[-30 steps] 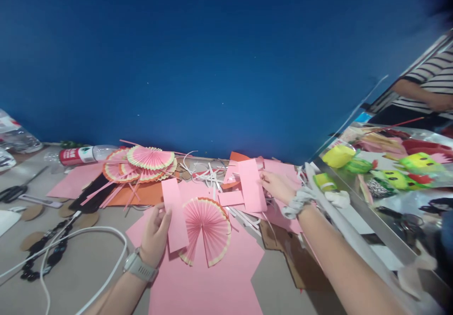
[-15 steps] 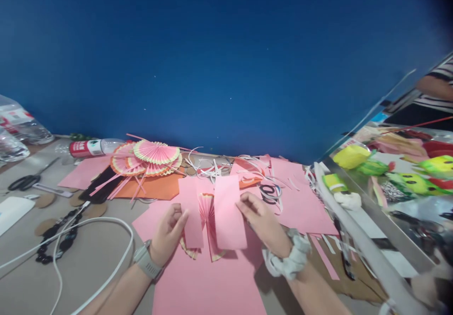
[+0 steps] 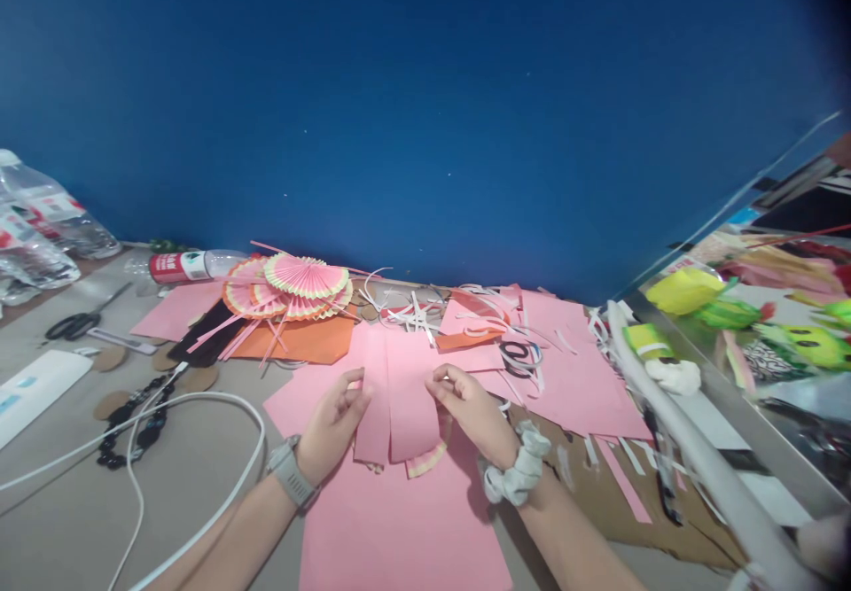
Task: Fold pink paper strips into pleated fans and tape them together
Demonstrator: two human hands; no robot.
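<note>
My left hand (image 3: 338,424) pinches the outer edge of a narrow pink paper strip (image 3: 373,400) between thumb and fingers. A wider pink paper strip (image 3: 413,400) is gripped at its right edge by my right hand (image 3: 471,412). The two strips stand side by side, their inner edges meeting or slightly overlapping. Beneath them a pleated paper fan (image 3: 429,461) with a pale yellow rim peeks out at the bottom; most of it is hidden. Large pink sheets (image 3: 399,538) lie under both hands.
Finished pleated fans (image 3: 306,276) rest on orange paper (image 3: 306,343) at the back left. Scissors (image 3: 76,325), a white cable (image 3: 256,449) and a water bottle (image 3: 190,266) are on the left. Paper scraps (image 3: 618,476) and a bin of bright craft pieces (image 3: 751,316) are on the right.
The two pink strips have come together, closing the gap between them and covering most of the fan behind. My right hand has moved closer to my left. The view has shifted slightly.
</note>
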